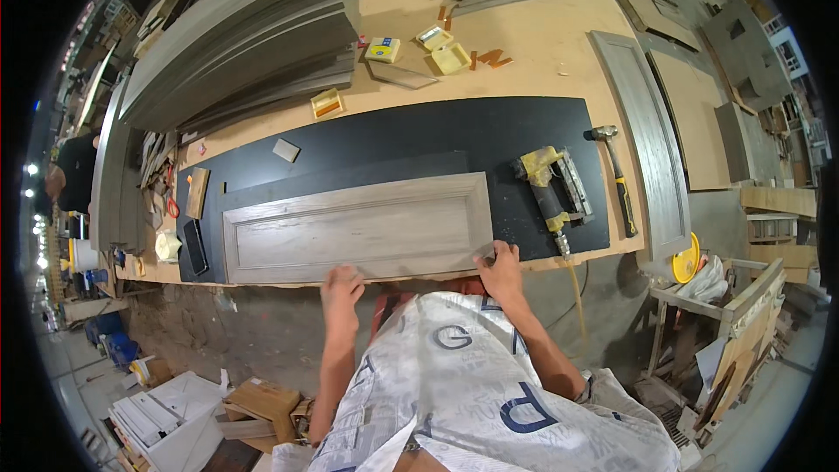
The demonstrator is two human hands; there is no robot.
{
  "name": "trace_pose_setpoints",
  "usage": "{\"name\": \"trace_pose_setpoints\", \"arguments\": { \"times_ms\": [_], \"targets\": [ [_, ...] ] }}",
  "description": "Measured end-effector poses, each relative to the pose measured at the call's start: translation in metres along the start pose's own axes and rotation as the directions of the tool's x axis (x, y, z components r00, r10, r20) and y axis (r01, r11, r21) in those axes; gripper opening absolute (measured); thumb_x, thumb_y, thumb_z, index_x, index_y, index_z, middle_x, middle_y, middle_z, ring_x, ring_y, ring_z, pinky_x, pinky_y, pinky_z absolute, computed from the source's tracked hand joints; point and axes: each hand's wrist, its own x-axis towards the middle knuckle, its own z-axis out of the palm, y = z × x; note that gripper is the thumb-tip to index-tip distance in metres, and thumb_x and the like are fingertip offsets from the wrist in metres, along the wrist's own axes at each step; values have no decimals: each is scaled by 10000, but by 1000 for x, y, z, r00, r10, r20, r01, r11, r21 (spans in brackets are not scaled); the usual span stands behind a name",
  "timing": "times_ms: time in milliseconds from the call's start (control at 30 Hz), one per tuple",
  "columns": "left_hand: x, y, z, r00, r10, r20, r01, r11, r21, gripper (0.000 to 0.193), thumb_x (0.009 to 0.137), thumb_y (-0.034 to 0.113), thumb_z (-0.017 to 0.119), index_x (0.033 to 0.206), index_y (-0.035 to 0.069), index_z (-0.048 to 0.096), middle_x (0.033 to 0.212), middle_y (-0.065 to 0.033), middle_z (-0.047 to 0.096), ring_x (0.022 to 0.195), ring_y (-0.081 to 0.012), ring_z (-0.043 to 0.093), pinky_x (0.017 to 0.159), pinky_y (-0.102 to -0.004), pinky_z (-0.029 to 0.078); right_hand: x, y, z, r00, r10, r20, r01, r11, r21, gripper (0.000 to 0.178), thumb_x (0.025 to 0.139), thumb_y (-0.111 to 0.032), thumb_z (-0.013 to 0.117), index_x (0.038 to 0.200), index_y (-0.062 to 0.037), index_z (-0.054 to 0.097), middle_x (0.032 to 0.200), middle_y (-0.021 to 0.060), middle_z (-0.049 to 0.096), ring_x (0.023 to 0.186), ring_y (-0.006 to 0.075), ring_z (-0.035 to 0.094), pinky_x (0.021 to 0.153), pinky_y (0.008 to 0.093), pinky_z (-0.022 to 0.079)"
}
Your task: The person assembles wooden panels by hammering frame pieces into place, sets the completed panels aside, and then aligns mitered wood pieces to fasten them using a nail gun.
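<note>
nearest, the left hand (342, 287), fingers curled, is at the near edge of a gray framed panel (354, 227), and the right hand (498, 267), fingers bent, is at its near right corner; i cannot tell whether either one grips it. the panel lies flat on a black board (402, 131) on the desk (542, 35), with a nail gun (552, 188) to its right and a hammer (620, 182) beyond that. farther back are a small yellow box (327, 104) and a stack of gray boards (253, 44).
</note>
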Motion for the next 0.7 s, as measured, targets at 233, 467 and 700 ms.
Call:
{"name": "trace_pose_setpoints", "arguments": {
  "times_ms": [233, 467, 700],
  "targets": [
    [37, 13, 155, 328, 522, 787, -850, -201, 487, 621, 849, 241, 710, 1346, -52, 479, 1363, -250, 481, 1290, -385, 452, 1074, -489, 356, -11, -12, -17, 979, -205, 10, 204, 970, -135, 804, 749, -182, 801, 1394, 45, 377, 1278, 256, 461, 1158, 430, 464, 968, 472, 433],
    [58, -2, 192, 218, 213, 952, -933, -242, 268, 780, 823, 281, 724, 1443, -34, 370, 1427, -206, 398, 1358, -380, 350, 1130, -513, 282, -40, 2, -16, 981, -195, 26, 196, 978, -74, 741, 779, -147, 773, 1385, 37, 388, 1231, 232, 459, 1143, 423, 478, 935, 456, 454],
    [56, 2, 211, 310, 103, 945, -938, -128, 321, 543, 756, 221, 788, 1210, -12, 601, 1165, -150, 549, 1156, -339, 489, 960, -439, 430, -63, 25, -5, 993, -119, -1, 119, 993, 3, 705, 772, -128, 729, 1408, -66, 431, 1259, 201, 491, 1109, 409, 548, 873, 465, 498]
  ]
}}
